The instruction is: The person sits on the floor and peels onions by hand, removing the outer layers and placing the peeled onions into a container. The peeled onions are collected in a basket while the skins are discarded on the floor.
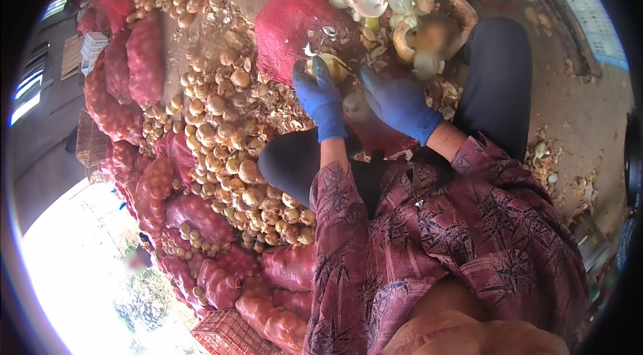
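My left hand [319, 96], in a blue knit glove, is closed around a yellow onion [332, 67], with the thumb lying along its side. Close by on the right is my right hand [399, 104], gloved the same way, its fingertips pointing at the onion. A thin edge shows between the right fingers and the onion; whether it is a knife blade I cannot tell. Beneath and beyond the hands lies a red mesh sack [296, 23] with bits of onion skin on it. Past it, peeled onions and layers [399, 1] fill a tray with a worn rim [467, 11].
Left of my bent knee spreads a heap of unpeeled onions [216, 104] among dry skins. Full red mesh sacks [145, 58] line the far left and lower left. A red plastic crate [231, 332] stands at the bottom. At upper right is a blue-and-white crate [587, 8].
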The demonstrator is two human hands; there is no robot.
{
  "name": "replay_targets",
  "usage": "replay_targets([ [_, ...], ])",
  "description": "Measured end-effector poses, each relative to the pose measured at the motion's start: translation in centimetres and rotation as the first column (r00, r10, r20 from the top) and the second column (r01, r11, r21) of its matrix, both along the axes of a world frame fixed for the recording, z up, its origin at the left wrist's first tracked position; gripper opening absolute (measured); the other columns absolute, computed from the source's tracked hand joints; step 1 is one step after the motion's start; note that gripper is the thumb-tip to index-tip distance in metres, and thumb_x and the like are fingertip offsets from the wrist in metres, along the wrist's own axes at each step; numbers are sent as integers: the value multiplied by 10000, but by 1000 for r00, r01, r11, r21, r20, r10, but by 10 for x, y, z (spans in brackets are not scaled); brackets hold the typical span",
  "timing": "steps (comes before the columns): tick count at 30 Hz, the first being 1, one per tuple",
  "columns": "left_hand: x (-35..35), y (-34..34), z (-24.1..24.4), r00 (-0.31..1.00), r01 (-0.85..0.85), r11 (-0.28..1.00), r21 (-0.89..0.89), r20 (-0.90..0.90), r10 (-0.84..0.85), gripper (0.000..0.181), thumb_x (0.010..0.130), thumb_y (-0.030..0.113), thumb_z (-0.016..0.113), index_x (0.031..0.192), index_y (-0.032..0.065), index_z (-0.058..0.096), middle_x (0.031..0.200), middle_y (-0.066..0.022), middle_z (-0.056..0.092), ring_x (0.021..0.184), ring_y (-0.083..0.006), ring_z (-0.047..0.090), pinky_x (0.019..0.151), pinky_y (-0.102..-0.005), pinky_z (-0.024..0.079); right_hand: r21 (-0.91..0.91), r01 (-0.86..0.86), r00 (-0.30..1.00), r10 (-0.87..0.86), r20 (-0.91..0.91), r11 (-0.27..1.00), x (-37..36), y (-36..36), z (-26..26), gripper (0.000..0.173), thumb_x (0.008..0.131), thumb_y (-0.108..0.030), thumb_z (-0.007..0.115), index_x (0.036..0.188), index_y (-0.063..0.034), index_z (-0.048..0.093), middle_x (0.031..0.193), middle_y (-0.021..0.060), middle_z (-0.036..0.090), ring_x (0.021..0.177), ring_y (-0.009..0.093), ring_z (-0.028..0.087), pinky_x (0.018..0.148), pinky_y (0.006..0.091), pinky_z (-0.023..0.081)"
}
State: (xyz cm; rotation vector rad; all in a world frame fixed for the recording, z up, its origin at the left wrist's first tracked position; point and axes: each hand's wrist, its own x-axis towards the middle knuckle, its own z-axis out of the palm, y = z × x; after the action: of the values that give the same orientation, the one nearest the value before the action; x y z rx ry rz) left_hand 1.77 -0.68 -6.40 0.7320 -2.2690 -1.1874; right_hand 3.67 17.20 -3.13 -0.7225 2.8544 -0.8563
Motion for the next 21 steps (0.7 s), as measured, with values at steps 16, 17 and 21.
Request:
replay_targets([
  [16,-10,-6,19,974,223,973,-61,49,-220,501,966,174,615,1375,-72,460,1291,-253,572,1209,-312,556,1047,-378,414,-443,89,979,3,203,892,-24,-3,-4,334,941,-315,635,1048,-1,589,698,139,620,546,132,618,464,349,480],
  [17,-9,-11,19,967,248,969,-14,62,-247,538,978,192,596,1410,-79,424,1329,-287,549,1261,-347,536,1075,-399,396,-493,106,971,18,240,864,-24,-5,-5,329,939,-318,634,1046,-10,594,697,125,623,551,132,617,473,350,484],
  [21,-7,-27,-10,941,321,945,61,-137,-310,513,1004,195,546,1431,-57,416,1319,-264,562,1208,-329,568,1032,-400,434,-389,746,274,283,919,540,-45,-1,18,222,943,-306,620,966,-86,602,707,23,617,512,134,566,480,307,475],
])
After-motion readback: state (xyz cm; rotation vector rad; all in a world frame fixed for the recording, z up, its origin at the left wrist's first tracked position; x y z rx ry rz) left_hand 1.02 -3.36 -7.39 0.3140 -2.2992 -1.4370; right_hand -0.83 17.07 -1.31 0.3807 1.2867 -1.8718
